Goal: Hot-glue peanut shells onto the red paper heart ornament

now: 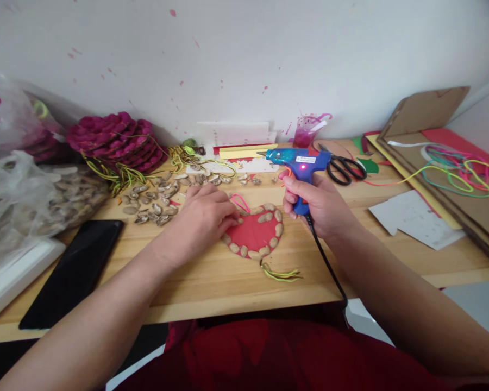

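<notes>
The left hand [206, 217] presses on a red heart [255, 232] near the table's [212, 282] front edge. The right hand [318, 203] grips a glue gun [299, 163] just beside it.

The left hand [206, 217] covers the upper-left rim of the red heart [252, 233]. Right of the heart, the right hand [318, 203] hides the grip of the glue gun [299, 158]; far left, plastic bags [12, 179] are cut off.

bare surface [212, 282] lies open before the red heart [252, 233]; loose shells [155, 203], phone [75, 269] crowd left, scissors [344, 165] right.
</notes>
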`<act>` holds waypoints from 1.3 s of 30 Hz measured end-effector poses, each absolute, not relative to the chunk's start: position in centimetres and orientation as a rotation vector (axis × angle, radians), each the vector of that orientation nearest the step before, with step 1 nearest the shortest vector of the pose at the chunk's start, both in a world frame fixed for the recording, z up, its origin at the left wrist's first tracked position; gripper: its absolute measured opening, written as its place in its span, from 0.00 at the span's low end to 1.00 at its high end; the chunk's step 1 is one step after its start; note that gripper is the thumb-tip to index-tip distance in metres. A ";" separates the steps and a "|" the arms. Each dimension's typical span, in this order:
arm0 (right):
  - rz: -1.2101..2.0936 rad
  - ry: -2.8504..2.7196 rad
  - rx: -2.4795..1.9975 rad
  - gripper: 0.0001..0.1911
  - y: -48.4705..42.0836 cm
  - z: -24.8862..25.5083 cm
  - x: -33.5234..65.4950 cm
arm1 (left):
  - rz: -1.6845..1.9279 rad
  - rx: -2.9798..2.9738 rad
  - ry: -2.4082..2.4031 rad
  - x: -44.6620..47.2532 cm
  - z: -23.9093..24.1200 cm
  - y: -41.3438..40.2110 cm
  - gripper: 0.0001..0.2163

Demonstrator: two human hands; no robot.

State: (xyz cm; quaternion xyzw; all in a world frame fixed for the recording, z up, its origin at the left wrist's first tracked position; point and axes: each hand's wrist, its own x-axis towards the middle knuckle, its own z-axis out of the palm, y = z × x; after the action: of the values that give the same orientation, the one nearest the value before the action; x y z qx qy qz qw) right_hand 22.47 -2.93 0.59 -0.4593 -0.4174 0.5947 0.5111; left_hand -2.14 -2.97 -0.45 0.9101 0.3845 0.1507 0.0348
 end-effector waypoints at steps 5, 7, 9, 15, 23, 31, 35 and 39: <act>1.445 -1.000 -1.104 0.19 -2.9 0.7 22.4 | 0.438 2.820 1.180 -1.9 -0.2 -3.2 0.08; 1.451 -1.001 -1.111 0.21 -3.0 0.8 22.3 | 0.440 2.837 1.169 -1.7 0.0 -3.4 0.09; 1.454 -1.009 -1.111 0.21 -3.0 0.8 22.3 | 0.442 2.849 1.156 -1.6 0.2 -3.6 0.09; 1.463 -1.010 -1.098 0.21 -3.1 0.7 22.3 | 0.432 2.868 1.133 -1.3 0.2 -3.8 0.09; 1.507 -1.012 -1.049 0.20 -3.6 1.2 22.3 | 0.749 2.341 1.192 -2.3 0.6 -2.7 0.05; 1.558 -1.233 -0.940 0.16 -4.8 0.9 22.7 | 1.041 1.356 0.998 -4.3 0.2 -0.8 0.14; 1.500 -1.376 -0.905 0.19 -5.3 0.2 22.9 | 1.083 1.008 0.870 -3.9 0.0 -0.8 0.15; 1.432 -1.415 -0.828 0.18 -5.6 -0.2 22.8 | 1.080 0.825 0.845 -3.3 0.7 -1.2 0.18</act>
State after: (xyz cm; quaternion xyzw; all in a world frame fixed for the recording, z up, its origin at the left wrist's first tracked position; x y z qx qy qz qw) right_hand 22.80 -5.59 -0.17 -0.3371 -0.5757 0.5828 0.4639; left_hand -3.34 -1.17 0.68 0.3699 0.3788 0.4843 0.6965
